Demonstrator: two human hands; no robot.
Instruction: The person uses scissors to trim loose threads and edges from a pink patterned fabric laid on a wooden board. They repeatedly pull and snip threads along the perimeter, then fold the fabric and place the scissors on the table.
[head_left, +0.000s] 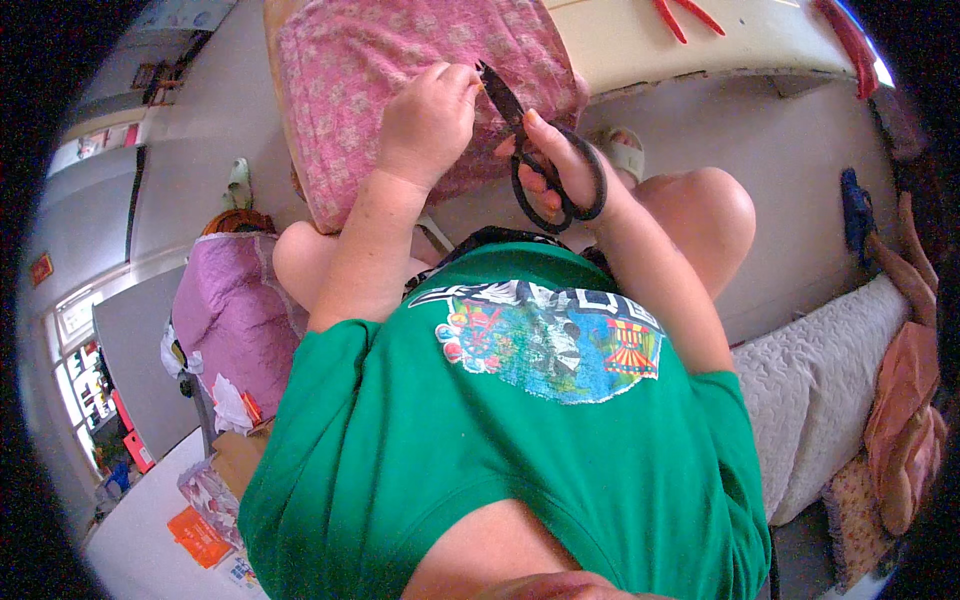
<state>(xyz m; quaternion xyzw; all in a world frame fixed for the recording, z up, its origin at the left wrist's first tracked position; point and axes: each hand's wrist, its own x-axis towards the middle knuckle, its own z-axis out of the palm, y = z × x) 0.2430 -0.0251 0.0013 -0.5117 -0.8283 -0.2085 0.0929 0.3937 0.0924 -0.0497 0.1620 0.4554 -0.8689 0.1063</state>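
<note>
My right hand (559, 161) holds a pair of black scissors (504, 94), with fingers through the loop handles and the thumb up by the pivot. The dark blades point away from me, and their tips are beside my left fingertips. My left hand (431, 124) is closed in a pinch, its back towards me. A tiny pale bit (479, 67) shows at those fingertips, too small to identify. Beneath both hands a pink floral cloth (337, 97) drapes over a support with a wooden edge, in front of my knees.
Red tool handles (690, 16) lie on a cream tabletop (622, 52) at the upper right. Left of me stands a seat with a purple quilted cover (232, 300). A white quilted cover (817, 375) lies to my right, near another person's legs (900, 277).
</note>
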